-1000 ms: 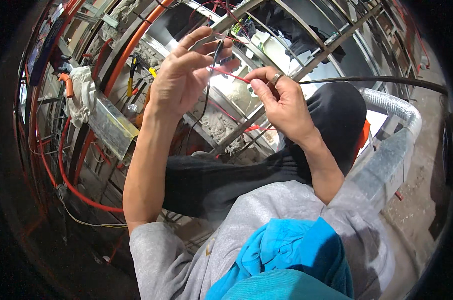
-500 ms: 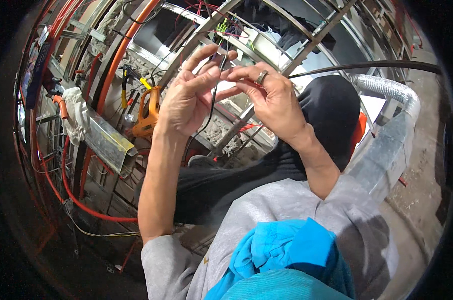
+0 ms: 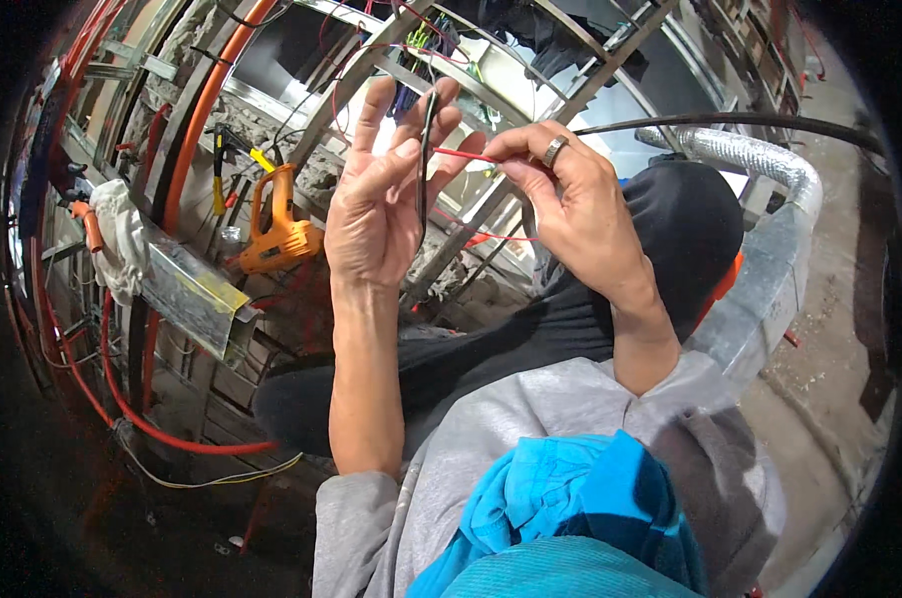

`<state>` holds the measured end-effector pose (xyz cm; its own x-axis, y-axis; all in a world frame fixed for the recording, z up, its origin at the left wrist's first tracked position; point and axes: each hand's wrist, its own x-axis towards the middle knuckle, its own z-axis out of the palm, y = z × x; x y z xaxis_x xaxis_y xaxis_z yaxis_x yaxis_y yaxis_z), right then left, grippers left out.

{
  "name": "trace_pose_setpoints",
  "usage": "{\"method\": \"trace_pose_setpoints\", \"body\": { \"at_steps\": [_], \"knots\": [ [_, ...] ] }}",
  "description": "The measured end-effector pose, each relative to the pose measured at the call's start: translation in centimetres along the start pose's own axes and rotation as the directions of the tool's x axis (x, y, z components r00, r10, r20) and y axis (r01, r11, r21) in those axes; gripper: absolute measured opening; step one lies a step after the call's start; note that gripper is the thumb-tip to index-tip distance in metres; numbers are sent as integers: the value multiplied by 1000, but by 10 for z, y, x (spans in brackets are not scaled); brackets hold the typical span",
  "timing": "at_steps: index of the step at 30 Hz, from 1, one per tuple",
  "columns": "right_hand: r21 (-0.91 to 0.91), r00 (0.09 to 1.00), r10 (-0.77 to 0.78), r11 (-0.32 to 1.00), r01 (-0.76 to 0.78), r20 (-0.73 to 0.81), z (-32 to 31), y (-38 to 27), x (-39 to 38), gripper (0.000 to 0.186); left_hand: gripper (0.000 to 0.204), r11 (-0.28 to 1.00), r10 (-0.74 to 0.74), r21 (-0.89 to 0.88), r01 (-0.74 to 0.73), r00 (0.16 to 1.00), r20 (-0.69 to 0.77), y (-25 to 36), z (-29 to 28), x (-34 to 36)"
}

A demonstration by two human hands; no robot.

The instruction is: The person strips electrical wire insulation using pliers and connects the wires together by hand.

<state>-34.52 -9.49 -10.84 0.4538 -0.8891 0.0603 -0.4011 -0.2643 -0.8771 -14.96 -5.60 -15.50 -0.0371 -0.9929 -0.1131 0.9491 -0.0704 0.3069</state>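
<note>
My left hand (image 3: 376, 219) is raised palm up, its thumb pressing a thin black cable (image 3: 423, 189) against the fingers. The other fingers of that hand are partly spread. My right hand (image 3: 580, 204), with a ring on one finger, pinches a short red wire (image 3: 463, 153) between thumb and fingertips. The red wire runs level toward the left thumb, where its other end meets the black cable. Whether the two are joined there I cannot make out.
An orange power tool (image 3: 281, 234) and yellow-black pliers (image 3: 219, 171) lie to the left, by a metal channel (image 3: 187, 284) and a white glove (image 3: 120, 239). Orange conduit (image 3: 187, 130) runs up the left. Silver ducting (image 3: 770, 259) stands right; a metal stud frame (image 3: 560, 110) lies ahead.
My right hand has drawn back to the right, away from the left hand, and the red wire now shows between them. The left hand has turned more upright.
</note>
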Motion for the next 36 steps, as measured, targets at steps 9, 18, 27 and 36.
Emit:
{"method": "trace_pose_setpoints", "body": {
  "at_steps": [9,18,27,36],
  "knots": [
    [159,987,141,976,-151,75,12,3,-2,13,61,995,18,94,-14,999,-42,2,6,-2],
    [163,924,296,926,-339,241,1,-2,2,28,75,997,-54,58,53,999,4,3,4,-3],
    [671,937,331,670,-317,112,-1,5,8,34,78,946,-14,320,47,994,-105,-18,37,2],
    [726,888,406,541,-424,215,-10,13,6,33,75,828,93,560,-33,992,-80,-29,37,3]
  ]
}}
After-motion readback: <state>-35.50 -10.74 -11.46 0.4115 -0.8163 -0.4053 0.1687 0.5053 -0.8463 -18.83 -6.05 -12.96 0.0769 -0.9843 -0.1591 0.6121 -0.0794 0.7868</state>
